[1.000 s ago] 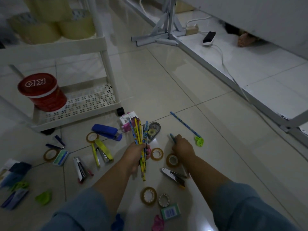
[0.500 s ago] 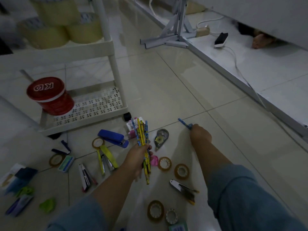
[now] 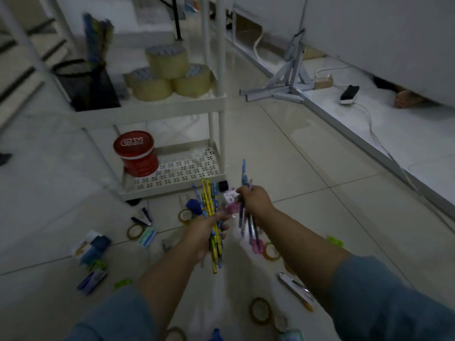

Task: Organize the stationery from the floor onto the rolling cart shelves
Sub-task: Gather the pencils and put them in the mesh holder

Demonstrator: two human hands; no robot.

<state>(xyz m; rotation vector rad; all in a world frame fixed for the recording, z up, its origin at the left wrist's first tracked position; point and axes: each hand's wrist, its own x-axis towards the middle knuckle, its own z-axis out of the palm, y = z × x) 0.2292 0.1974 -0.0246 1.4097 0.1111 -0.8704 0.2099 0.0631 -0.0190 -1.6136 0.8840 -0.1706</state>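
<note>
My left hand (image 3: 204,230) grips a bundle of yellow and blue pencils (image 3: 211,207), tips pointing up towards the cart. Just to its right, my right hand (image 3: 254,200) grips two or three blue pencils (image 3: 244,178) lifted off the floor. The white rolling cart (image 3: 172,104) stands ahead on the left. Its middle shelf carries three big tape rolls (image 3: 170,75) and a black mesh holder (image 3: 86,84) with pencils in it. A red tub (image 3: 135,153) sits on the perforated bottom shelf (image 3: 187,168).
Small tape rolls (image 3: 259,310), a clip-like tool (image 3: 295,287), erasers, a blue stapler (image 3: 194,206) and small packets (image 3: 92,247) lie scattered on the tiles around my arms. A grey metal stand (image 3: 283,87), a cable and a power strip (image 3: 348,94) lie to the right.
My right hand picked the blue pencils off the floor and lifted them beside the left hand's bundle. The view tilted up, showing the cart's middle shelf.
</note>
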